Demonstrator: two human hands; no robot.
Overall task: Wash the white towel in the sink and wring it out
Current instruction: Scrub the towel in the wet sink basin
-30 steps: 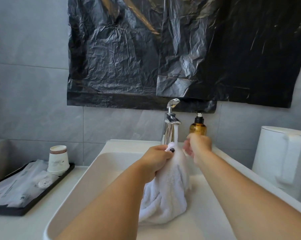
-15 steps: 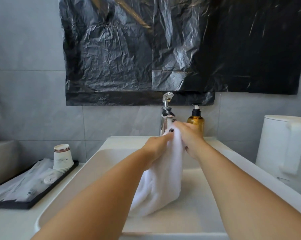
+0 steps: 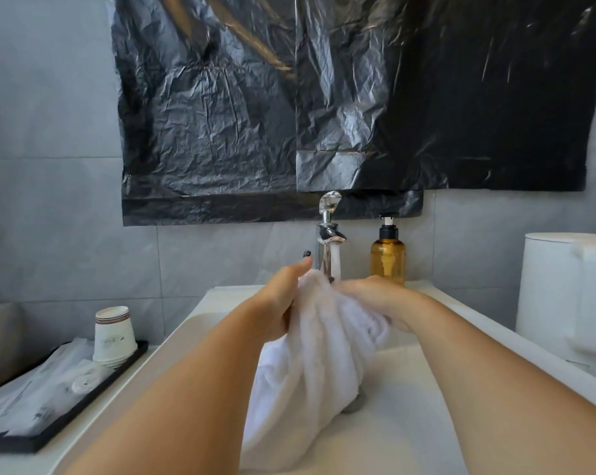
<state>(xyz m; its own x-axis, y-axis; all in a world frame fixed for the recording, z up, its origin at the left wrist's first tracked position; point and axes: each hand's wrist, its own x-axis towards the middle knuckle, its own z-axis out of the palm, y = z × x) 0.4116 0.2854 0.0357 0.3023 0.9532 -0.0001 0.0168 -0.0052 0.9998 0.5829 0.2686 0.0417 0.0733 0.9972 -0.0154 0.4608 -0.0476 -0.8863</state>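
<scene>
The white towel [image 3: 310, 378] hangs bunched in the white rectangular sink [image 3: 193, 323], its lower end resting on the basin floor. My left hand [image 3: 282, 303] grips the towel's upper left side, thumb raised. My right hand [image 3: 375, 296] grips the towel's upper right part, fingers curled into the cloth. Both hands hold it just below the chrome tap [image 3: 329, 245], where a thin stream of water runs onto the towel's top. The drain plug [image 3: 356, 402] peeks out beside the towel.
An amber pump bottle [image 3: 388, 257] stands right of the tap. A white kettle [image 3: 570, 296] sits at the right. At the left, a black tray [image 3: 84, 395] carries stacked paper cups [image 3: 113, 334] and wrapped packets. Black plastic sheeting [image 3: 324, 104] covers the wall above.
My right hand moved down and to the right along the towel, spreading the bunched top apart. My left thumb lifted. The view shifted slightly closer.
</scene>
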